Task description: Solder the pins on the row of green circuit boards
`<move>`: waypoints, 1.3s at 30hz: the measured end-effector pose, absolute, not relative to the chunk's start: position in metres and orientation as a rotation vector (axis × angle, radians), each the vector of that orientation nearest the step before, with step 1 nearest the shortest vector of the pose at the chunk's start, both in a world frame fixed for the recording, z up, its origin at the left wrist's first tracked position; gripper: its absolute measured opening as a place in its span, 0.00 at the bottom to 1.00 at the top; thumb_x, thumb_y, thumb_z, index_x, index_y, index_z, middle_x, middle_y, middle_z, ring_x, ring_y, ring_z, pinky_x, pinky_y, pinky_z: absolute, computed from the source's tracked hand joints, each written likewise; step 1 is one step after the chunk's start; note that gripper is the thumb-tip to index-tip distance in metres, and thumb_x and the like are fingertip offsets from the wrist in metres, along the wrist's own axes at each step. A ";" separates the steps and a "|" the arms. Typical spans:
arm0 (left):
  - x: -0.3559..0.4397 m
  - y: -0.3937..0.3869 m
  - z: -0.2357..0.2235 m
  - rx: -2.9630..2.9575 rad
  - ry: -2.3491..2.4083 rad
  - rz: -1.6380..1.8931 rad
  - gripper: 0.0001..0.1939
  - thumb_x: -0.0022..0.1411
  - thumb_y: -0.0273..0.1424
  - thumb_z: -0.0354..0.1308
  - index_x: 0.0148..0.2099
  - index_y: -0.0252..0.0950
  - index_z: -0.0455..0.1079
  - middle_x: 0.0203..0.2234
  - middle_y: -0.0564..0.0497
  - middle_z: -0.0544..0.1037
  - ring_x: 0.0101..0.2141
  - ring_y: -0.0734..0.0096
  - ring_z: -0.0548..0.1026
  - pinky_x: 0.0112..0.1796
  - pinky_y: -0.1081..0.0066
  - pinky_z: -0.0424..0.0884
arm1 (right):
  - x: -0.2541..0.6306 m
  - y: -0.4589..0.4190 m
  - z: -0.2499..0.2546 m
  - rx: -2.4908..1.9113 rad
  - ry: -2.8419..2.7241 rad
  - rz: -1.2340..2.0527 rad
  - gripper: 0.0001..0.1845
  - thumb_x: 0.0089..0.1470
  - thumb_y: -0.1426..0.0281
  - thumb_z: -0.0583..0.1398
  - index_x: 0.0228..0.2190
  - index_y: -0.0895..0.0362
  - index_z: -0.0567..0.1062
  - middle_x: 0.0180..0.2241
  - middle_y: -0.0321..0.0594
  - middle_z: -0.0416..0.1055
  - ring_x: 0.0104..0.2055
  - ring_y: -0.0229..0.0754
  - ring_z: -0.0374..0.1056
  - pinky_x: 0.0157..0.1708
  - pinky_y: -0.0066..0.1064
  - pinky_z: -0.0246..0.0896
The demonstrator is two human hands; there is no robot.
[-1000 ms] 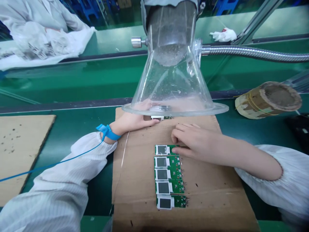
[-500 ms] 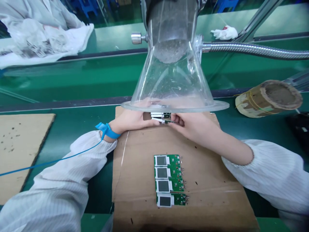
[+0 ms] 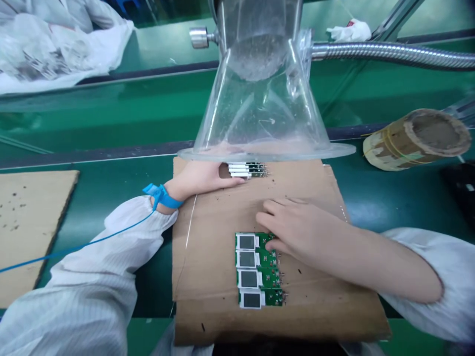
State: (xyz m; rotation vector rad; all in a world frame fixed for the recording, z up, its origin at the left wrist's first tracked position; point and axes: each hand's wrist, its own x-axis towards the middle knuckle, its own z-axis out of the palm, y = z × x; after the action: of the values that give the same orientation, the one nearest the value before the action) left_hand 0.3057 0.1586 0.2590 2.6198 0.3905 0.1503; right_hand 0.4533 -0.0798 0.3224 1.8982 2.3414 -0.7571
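Observation:
Several green circuit boards (image 3: 258, 269) with white-framed grey squares lie in a neat row on a brown cardboard sheet (image 3: 319, 311). My right hand (image 3: 293, 230) rests open over the top board of that row, its thumb on the board's green part. A small stack of boards (image 3: 247, 170) sits just under the rim of a clear plastic cone hood (image 3: 260, 99). My left hand (image 3: 200, 178) lies open on the cardboard, its fingertips beside the stack. A blue strap (image 3: 162, 196) circles my left wrist.
A metal flexible hose (image 3: 389, 53) runs right from the hood. A taped cardboard roll (image 3: 417, 140) lies on the green bench at right. Another cardboard sheet (image 3: 29, 232) lies at left. White cloth or plastic (image 3: 48, 54) and a white glove (image 3: 349, 32) lie beyond.
My right hand has moved from the stack under the hood rim back down to the row of boards. My left hand stays by the stack, which holds more boards than a second ago.

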 end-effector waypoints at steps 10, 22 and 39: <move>0.303 0.167 0.256 2.603 0.243 0.163 0.48 0.61 0.70 0.55 0.67 0.38 0.68 0.57 0.38 0.79 0.57 0.41 0.78 0.57 0.50 0.74 | 0.481 -0.040 0.303 2.554 2.074 -0.552 0.08 0.66 0.67 0.64 0.38 0.56 0.70 0.34 0.38 0.74 0.31 0.43 0.66 0.29 0.34 0.46; 0.305 0.158 0.264 2.652 0.364 0.092 0.40 0.59 0.65 0.63 0.60 0.39 0.73 0.45 0.44 0.83 0.46 0.45 0.81 0.48 0.54 0.77 | 0.433 -0.095 0.313 1.776 2.455 -0.535 0.23 0.48 0.62 0.79 0.36 0.58 0.75 0.40 0.45 0.79 0.41 0.52 0.76 0.36 0.38 0.65; 0.304 0.166 0.262 2.623 0.150 0.084 0.60 0.51 0.75 0.57 0.73 0.40 0.63 0.66 0.36 0.71 0.63 0.37 0.72 0.62 0.50 0.71 | 0.480 -0.043 0.291 2.477 2.289 -0.246 0.09 0.65 0.67 0.65 0.37 0.57 0.71 0.35 0.40 0.73 0.32 0.44 0.66 0.30 0.34 0.49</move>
State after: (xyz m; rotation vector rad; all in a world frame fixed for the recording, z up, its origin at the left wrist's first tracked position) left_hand 0.3040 0.1657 0.2616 2.6234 0.1500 0.0844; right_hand 0.4802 -0.0432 0.2913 2.4771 2.2891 -0.2463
